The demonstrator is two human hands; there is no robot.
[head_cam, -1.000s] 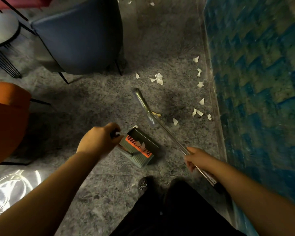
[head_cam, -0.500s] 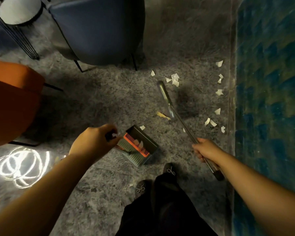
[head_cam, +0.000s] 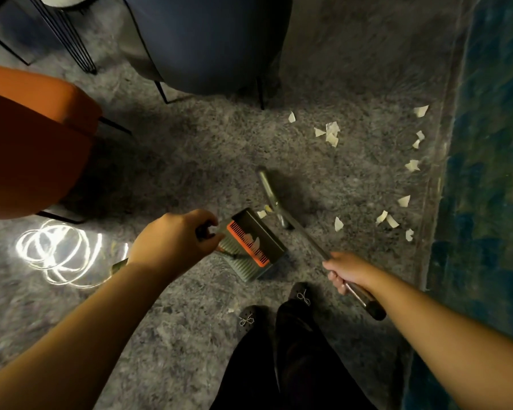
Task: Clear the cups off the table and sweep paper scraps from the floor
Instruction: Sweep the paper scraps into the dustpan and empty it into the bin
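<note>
My left hand (head_cam: 172, 238) grips the dark handle of a grey-green dustpan (head_cam: 256, 242) with an orange comb edge; a few paper scraps lie inside it. The pan rests on the grey floor in front of my feet. My right hand (head_cam: 345, 272) grips the metal shaft of a broom (head_cam: 296, 223), whose narrow head (head_cam: 267, 184) lies on the floor just beyond the pan's mouth. One scrap (head_cam: 261, 213) sits between broom head and pan. Several white paper scraps (head_cam: 330, 134) are scattered farther off and others (head_cam: 412, 165) lie along the right edge.
An orange chair (head_cam: 33, 137) stands at the left and a dark blue chair (head_cam: 208, 39) ahead, both on thin black legs. A blue patterned wall (head_cam: 486, 173) runs down the right side. A bright light reflection (head_cam: 57, 250) glares on the floor at left. My black shoes (head_cam: 246, 319) are below.
The broom head has been drawn back toward the dustpan, pulling a scrap close to its mouth. My view has shifted so the chairs and scraps sit farther right and lower.
</note>
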